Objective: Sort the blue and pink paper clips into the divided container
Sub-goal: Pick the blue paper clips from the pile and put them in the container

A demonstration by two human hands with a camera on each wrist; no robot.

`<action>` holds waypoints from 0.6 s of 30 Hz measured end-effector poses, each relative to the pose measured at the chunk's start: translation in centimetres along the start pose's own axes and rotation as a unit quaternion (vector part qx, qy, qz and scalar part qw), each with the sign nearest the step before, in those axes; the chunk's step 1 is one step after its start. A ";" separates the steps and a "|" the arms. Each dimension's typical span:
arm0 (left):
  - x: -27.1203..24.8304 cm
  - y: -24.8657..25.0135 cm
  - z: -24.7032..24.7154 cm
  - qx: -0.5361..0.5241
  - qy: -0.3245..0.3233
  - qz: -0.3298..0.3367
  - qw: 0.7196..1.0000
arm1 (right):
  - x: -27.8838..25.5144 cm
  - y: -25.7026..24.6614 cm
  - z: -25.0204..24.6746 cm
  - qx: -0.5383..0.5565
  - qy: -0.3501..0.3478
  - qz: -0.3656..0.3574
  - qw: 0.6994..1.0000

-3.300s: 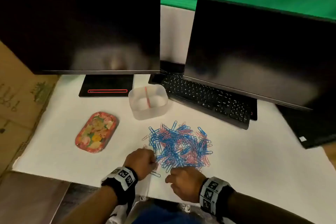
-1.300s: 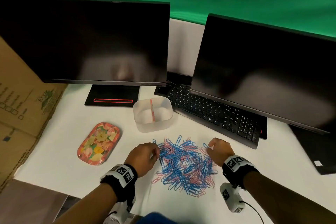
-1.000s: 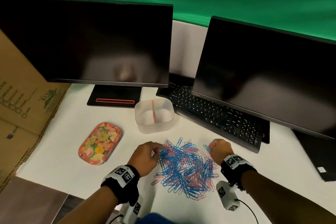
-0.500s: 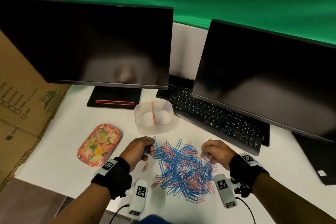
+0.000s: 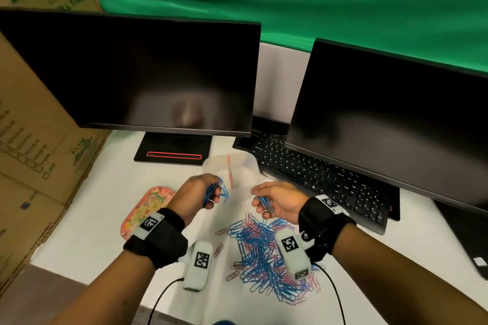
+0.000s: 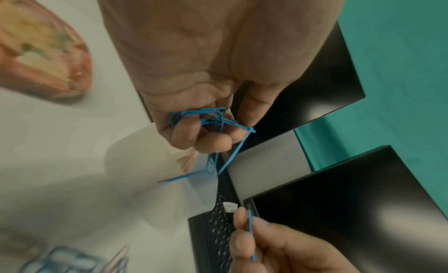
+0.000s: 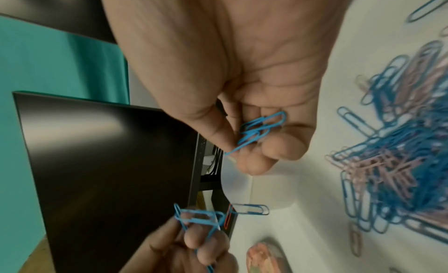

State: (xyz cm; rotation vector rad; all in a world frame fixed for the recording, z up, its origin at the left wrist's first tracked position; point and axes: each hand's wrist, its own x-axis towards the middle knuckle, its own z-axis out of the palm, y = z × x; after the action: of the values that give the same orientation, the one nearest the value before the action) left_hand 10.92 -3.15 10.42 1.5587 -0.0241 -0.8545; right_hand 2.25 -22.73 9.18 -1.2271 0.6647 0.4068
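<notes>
A heap of blue and pink paper clips (image 5: pixel 266 253) lies on the white table in front of me. The clear divided container (image 5: pixel 247 171), with a pink strip as its divider, stands just beyond it. My left hand (image 5: pixel 208 192) is raised near the container's front left and grips a bunch of blue clips (image 6: pixel 208 122), some dangling. My right hand (image 5: pixel 266 200) hovers at the container's front right and pinches a few blue clips (image 7: pixel 259 131) between thumb and fingers. The container's left part is hidden by my left hand.
A flowered pink tray (image 5: pixel 148 208) lies left of the heap. Two dark monitors (image 5: pixel 148 74) (image 5: pixel 396 116) and a black keyboard (image 5: pixel 324 179) stand behind the container. A cardboard box (image 5: pixel 34 124) borders the table on the left. Wrist camera cables trail near the table's front edge.
Both hands have lifted off the heap with blue clips and moved up toward the container. The head view has tilted upward a little.
</notes>
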 end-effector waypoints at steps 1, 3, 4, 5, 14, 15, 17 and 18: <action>0.2 0.9 0.0 0.014 0.018 0.011 1.000 | 0.2 -0.4 0.4 0.000 0.006 -0.005 1.000; 1.0 2.5 0.1 0.056 0.054 0.028 0.997 | 0.5 -1.0 1.0 -0.003 0.018 -0.010 1.000; 1.6 3.0 0.1 0.076 0.066 0.032 0.994 | 0.6 -1.3 1.2 -0.006 0.023 -0.010 1.000; 2.4 3.4 0.2 0.093 0.074 0.030 0.993 | 0.6 -1.5 1.4 -0.009 0.027 -0.009 1.000; 6.7 3.3 0.4 0.217 0.093 -0.052 0.970 | 1.8 -3.1 3.3 -0.040 0.073 0.000 0.997; 6.8 3.1 0.3 0.226 0.091 -0.060 0.968 | 2.0 -3.2 3.5 -0.044 0.078 0.002 0.996; 6.8 3.0 0.1 0.223 0.082 -0.071 0.969 | 2.3 -3.4 3.8 -0.049 0.084 0.003 0.995; 6.7 3.0 -0.1 0.214 0.080 -0.074 0.971 | 2.5 -3.5 3.9 -0.050 0.084 0.004 0.995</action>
State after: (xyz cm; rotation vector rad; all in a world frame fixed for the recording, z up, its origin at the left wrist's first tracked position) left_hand 17.21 -6.99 9.71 2.0526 0.0276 -0.8742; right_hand 7.23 -20.25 10.83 -1.3644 0.8015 0.3482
